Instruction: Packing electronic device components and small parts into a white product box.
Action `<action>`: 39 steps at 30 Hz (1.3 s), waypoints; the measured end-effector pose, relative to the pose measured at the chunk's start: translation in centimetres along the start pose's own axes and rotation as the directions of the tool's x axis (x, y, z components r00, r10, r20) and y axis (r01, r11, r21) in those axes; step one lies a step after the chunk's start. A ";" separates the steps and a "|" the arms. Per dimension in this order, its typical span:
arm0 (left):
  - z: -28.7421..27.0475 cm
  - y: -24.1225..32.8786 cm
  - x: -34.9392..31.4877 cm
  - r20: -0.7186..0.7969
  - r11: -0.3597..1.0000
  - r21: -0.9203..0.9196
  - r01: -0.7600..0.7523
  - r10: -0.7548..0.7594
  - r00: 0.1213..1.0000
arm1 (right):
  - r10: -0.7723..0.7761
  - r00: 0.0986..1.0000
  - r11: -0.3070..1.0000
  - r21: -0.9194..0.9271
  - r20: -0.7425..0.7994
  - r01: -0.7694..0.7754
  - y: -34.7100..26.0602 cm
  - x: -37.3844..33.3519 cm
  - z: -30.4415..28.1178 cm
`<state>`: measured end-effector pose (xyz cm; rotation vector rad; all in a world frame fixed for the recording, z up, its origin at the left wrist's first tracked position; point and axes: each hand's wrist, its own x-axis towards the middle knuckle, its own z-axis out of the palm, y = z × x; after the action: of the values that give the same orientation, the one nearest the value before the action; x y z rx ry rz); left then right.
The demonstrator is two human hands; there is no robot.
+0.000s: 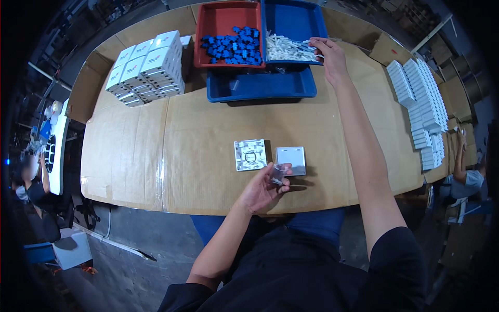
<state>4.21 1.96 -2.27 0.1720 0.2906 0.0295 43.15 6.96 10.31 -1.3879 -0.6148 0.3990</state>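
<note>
My left hand [257, 191] is near the table's front edge, fingers curled round a small clear plastic bag [279, 174]. Something small and pale seems to lie inside the bag, too small to name. Just beyond that hand are a square white box [290, 156] and, left of it, a square with a grey-and-white printed pattern [250, 155]. My right hand [332, 58] reaches far out to the right rim of a blue bin [293, 18] of small white plastic pieces [286, 49]. Its fingertips are pinched together; what they hold is unclear.
A red bin [226, 15] with blue plastic pieces [234, 46] adjoins the blue bin. Another blue tray [260, 88] sits in front. White boxes [145, 65] are stacked at left, with rows of white boxes [421, 112] at right. Cardboard walls [358, 28] edge the table; people work on both sides.
</note>
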 end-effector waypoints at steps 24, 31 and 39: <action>0.4 -0.7 -0.3 0.006 0.970 0.209 -0.125 0.126 0.992 | 0.347 0.746 0.840 -0.542 0.568 0.021 -2.7 -26.5 -0.7; 0.1 -0.9 -0.7 -0.018 0.963 0.229 -0.140 0.148 0.989 | 0.367 0.657 0.801 -0.583 0.659 0.137 -2.7 -25.7 1.5; 0.2 -1.1 -0.9 0.018 0.932 0.318 -0.176 0.180 0.984 | 0.308 0.456 0.839 -0.464 0.835 0.283 -1.1 -24.7 1.1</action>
<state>3.39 0.74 -2.00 0.5199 0.2889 0.1641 23.11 -7.18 7.30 -1.6685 -1.7396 1.0839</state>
